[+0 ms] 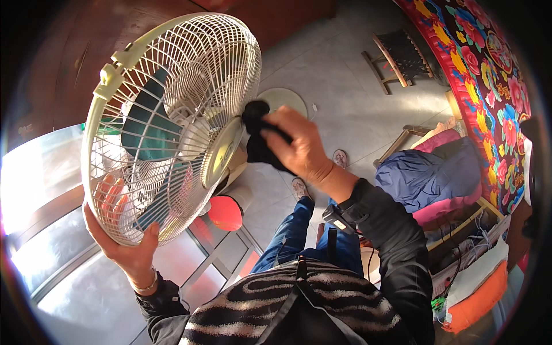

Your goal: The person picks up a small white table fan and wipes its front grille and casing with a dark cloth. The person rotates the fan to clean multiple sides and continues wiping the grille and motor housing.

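An electric fan with a cream wire grille (177, 125) and teal blades (151, 116) stands before me on the left, on a pale round base (284, 101) seen on the floor. My left hand (125, 237) clasps the grille's lower rim, its fingers behind the wires and its thumb in front. In my right hand (297, 144) is a bunched black cloth (261, 133), held close to the round badge (224, 153) at the grille's centre. Whether the cloth touches the badge I cannot tell. Two plastic clips (114, 71) sit on the grille's upper left rim.
Brown wooden furniture (56, 64) stands behind the fan. A glazed door or window frame (82, 254) lies at lower left. A folding stool (401, 60) stands on the grey tiled floor (340, 64). To the right are a blue garment (422, 177) and a floral cover (487, 86).
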Tool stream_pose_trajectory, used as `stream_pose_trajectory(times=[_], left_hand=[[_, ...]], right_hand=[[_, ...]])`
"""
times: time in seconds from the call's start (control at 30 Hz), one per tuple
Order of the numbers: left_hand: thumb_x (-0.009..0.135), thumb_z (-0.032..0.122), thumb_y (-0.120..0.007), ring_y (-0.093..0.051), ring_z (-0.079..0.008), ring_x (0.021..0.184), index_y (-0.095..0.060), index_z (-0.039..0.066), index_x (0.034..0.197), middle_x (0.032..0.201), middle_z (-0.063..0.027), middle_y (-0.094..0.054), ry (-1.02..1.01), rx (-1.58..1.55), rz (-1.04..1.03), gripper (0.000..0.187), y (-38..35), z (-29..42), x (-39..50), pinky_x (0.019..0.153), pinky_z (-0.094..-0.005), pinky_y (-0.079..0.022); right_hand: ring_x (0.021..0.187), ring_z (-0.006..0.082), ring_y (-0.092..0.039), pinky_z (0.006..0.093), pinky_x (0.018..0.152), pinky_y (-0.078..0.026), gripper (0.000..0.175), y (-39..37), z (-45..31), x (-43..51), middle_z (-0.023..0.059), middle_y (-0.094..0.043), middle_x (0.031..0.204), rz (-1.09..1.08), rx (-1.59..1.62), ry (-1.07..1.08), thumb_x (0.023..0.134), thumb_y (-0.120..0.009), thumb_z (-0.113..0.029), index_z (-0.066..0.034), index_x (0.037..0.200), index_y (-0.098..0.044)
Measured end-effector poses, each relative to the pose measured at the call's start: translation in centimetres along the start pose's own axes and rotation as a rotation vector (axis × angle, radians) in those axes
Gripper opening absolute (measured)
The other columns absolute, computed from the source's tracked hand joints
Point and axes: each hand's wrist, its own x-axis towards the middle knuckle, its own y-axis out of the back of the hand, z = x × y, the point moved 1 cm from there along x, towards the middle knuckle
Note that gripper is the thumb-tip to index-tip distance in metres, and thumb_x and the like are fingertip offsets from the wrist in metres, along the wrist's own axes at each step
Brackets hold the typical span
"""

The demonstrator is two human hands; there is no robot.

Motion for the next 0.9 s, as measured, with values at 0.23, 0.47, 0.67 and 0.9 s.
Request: stream_pose_trajectory(times=[0.23, 0.47, 0.67, 0.9], left_hand=[[0.071, 0.024, -0.094, -0.055, -0.0482, 0.143, -0.025, 0.002, 0.169, 0.16, -0.0289, -0.048, 0.091, -0.105, -0.014, 0.122, -0.4, 1.2, 0.1, 0.116, -0.0553, -0.048], [0.076, 0.034, -0.095, -0.057, -0.0504, 0.141, -0.025, 0.001, 0.169, 0.16, -0.032, -0.048, 0.116, -0.046, -0.014, 0.121, -0.5, 1.5, 0.0, 0.115, -0.0549, -0.048], [0.074, 0.035, -0.096, -0.058, -0.05, 0.139, -0.025, -0.003, 0.167, 0.157, -0.0331, -0.049, 0.173, -0.066, 0.04, 0.122, -0.7, 1.5, 0.3, 0.112, -0.055, -0.052], [0.072, 0.036, -0.097, -0.058, -0.0495, 0.139, -0.026, -0.003, 0.167, 0.157, -0.0337, -0.049, 0.141, -0.048, 0.008, 0.124, -1.4, 2.8, 0.6, 0.113, -0.0552, -0.051]], right_hand=[[0.096, 0.0176, -0.069, 0.0321, 0.085, -0.055, 0.028, 1.6, 9.0, 9.7, 0.0121, -0.077, 0.111, 0.195, 0.357, -0.338, 0.101, -0.069, -0.011, 0.0009, 0.127, -0.07], [0.099, 0.0374, -0.068, 0.0406, 0.088, -0.054, 0.024, -3.7, 2.6, -0.1, 0.0195, -0.069, 0.103, 0.125, 0.122, -0.134, 0.092, -0.067, -0.004, 0.0022, 0.115, -0.068], [0.09, 0.0199, -0.069, 0.037, 0.081, -0.057, 0.031, 1.0, 7.2, 3.9, 0.0146, -0.075, 0.102, 0.196, 0.145, -0.322, 0.095, -0.069, -0.012, 0.0034, 0.122, -0.069], [0.093, 0.0118, -0.064, 0.0295, 0.084, -0.054, 0.03, -4.7, 10.2, 3.0, 0.0038, -0.073, 0.103, 0.214, 0.176, -0.562, 0.1, -0.067, -0.011, 0.0016, 0.127, -0.069]])
